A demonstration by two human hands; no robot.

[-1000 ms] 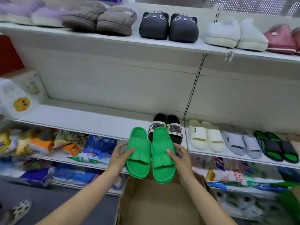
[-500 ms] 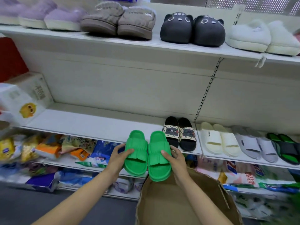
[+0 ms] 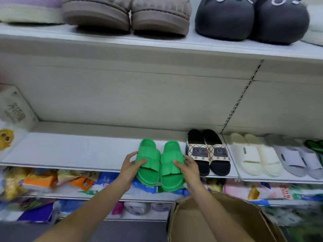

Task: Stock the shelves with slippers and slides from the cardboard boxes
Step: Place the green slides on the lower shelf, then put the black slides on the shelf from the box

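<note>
Setting the green slides at frame centre, half onto the middle shelf: left hand and right hand each pinch one. Black slides and others already placed; cardboard box lower right.

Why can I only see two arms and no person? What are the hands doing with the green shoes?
The camera sits on the person's head and looks forward and down, so you see only their arms, just as you see your own. There is no robot here. The left hand grips one green slide and the right hand grips the other green slide. Their far ends are over the white shelf; the near ends stick out past its front edge. Beside them stand black patterned slides, then cream slides. Below is the open cardboard box. Fluffy slippers sit on the shelf above.
</note>
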